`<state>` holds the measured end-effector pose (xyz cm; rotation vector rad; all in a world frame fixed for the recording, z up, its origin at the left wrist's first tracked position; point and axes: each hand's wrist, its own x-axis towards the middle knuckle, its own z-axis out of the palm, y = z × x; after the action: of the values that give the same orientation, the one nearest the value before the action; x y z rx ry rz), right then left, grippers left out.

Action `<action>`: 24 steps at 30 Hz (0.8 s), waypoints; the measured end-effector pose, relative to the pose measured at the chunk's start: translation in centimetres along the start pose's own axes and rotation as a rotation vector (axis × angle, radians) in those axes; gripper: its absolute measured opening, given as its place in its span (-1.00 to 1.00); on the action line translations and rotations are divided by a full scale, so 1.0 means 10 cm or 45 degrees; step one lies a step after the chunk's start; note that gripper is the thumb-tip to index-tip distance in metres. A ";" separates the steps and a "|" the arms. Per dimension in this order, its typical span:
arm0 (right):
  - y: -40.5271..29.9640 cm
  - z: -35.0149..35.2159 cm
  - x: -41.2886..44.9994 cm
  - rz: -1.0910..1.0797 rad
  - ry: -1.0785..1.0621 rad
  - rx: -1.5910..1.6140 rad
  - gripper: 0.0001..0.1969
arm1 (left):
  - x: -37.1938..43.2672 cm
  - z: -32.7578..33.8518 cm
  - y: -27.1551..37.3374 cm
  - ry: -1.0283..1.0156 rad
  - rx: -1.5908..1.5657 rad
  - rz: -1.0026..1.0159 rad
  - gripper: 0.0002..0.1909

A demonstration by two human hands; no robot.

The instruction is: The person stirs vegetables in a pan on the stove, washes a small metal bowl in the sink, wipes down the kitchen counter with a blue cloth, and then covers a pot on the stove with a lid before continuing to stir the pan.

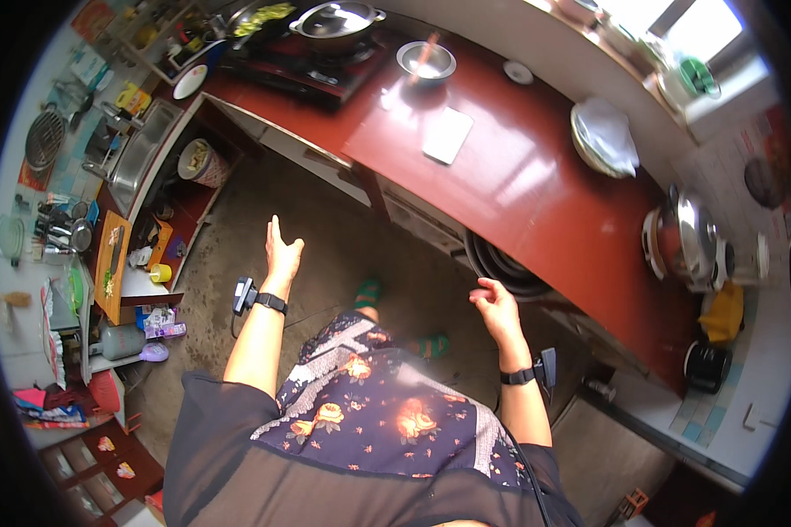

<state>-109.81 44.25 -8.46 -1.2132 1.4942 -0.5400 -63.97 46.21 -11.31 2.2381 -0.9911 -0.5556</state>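
Observation:
My left hand hangs above the bare floor with its thumb spread from the fingers. Nothing is in it. My right hand is at the front edge of the red countertop, below it in the picture, with fingers loosely bent and nothing visible in them. Close to that hand, stacked dark basins stand under the counter. On the countertop lie a white rectangular board or tablet and a metal bowl with a wooden-looking utensil across it.
A gas stove holds a lidded pot. At left are a sink and a wooden cutting board with a knife and chopped food. A cloth-covered basket and an electric cooker occupy the right.

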 end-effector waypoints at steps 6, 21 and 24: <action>-0.70 1.06 0.48 -0.216 -0.172 -0.101 -0.58 | 0.86 -0.61 -0.56 0.203 -0.033 0.111 -0.20; -3.88 4.20 1.90 -0.510 -0.434 -0.305 -0.68 | 3.14 -2.77 -1.29 0.507 -0.148 0.194 -0.63; -4.13 4.49 2.30 -0.527 -0.454 -0.204 -0.70 | 3.59 -2.91 -1.32 0.507 -0.182 0.215 -0.60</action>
<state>-50.03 20.29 1.87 -1.6644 1.0022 -0.4484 -17.57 36.34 -3.85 2.0083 -0.8896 -0.0945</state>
